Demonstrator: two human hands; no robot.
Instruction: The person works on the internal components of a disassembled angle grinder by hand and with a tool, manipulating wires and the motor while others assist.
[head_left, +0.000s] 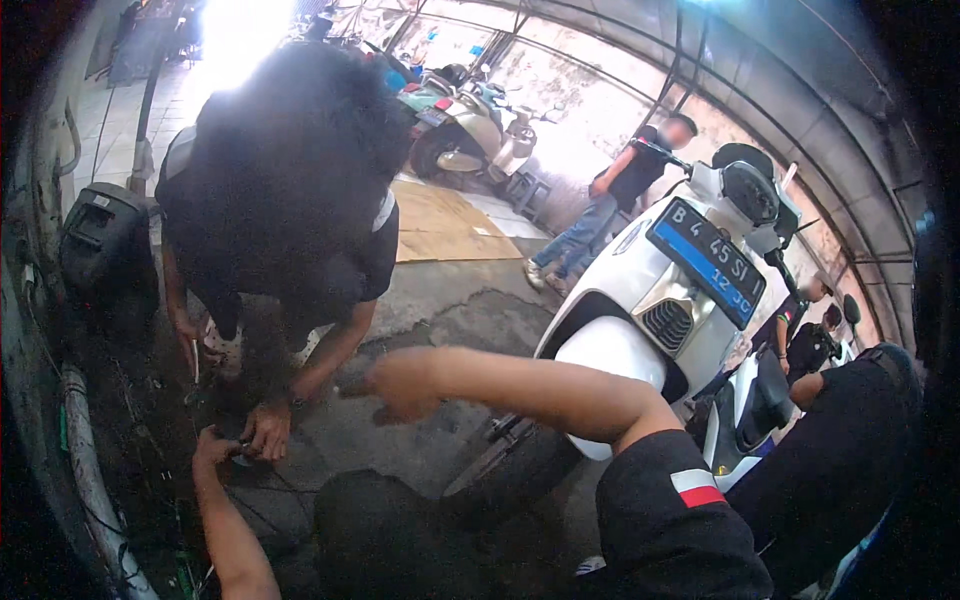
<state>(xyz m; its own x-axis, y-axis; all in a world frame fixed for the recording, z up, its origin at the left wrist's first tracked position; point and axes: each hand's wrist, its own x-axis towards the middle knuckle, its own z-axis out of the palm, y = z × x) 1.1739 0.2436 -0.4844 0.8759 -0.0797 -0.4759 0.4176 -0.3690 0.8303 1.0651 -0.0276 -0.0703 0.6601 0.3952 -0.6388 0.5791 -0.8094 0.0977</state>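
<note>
My left hand (212, 450) reaches in low on the left, fingers closed at a small object I cannot make out. Touching or almost touching it is the hand (268, 430) of a person crouching opposite me, at the same spot. Thin dark cables (265, 490) lie on the ground just below. My right hand (405, 385) is stretched across the middle, in front of the scooter's front wheel. Motion smears its fingers, and whether the dark tip at its left side is a finger or a held thing is unclear.
A white scooter (610, 350) stands close on my right. The crouching person (290, 180) fills the upper left, a thin white stick (196, 365) in the other hand. A black speaker-like box (105, 245) and a pale pipe (88, 470) line the left. Another person (640, 180) stands behind.
</note>
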